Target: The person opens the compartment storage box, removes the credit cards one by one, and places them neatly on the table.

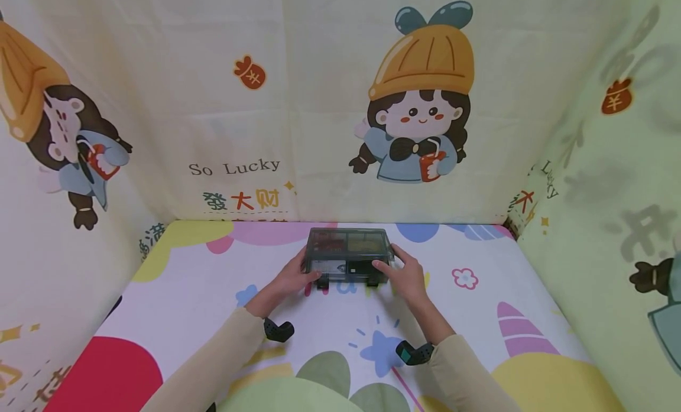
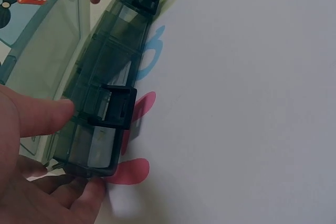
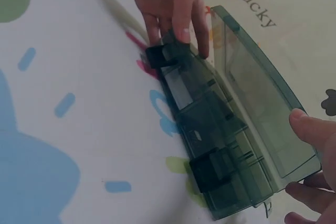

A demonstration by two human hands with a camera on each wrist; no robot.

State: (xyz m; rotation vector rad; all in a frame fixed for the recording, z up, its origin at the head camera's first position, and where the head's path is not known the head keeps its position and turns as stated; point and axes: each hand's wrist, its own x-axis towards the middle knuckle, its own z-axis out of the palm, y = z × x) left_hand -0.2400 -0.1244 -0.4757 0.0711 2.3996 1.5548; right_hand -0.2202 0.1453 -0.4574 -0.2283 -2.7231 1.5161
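**Two Hands Brace a Smoky Plastic Compartment Box on a Patterned Table**

A person grips a translucent grey-green compartment box at both ends as it rests on a cartoon-printed tablecloth, near the far edge beneath a fabric backdrop showing a girl in an orange hat. The left hand holds the box's left end, thumb pressed along the front wall and fingers curled under the corner in the left wrist view. The right hand clasps the right end, thumb on the lid and fingers wrapped at the corner. The lid appears slightly raised along its front edge, and two dark latches on the front wall look released, hanging outward towards the person.

The risk, judging by this posture, lies in the lid: if either hand tilts or lifts the box while the latches hang free, the lid could swing up and the small contents in the compartments could spill or mix. Uneven pressure from one thumb could also slide the box across the smooth cloth.

The box sits directly between the two hands, touching both, with the latches lying between the thumbs.
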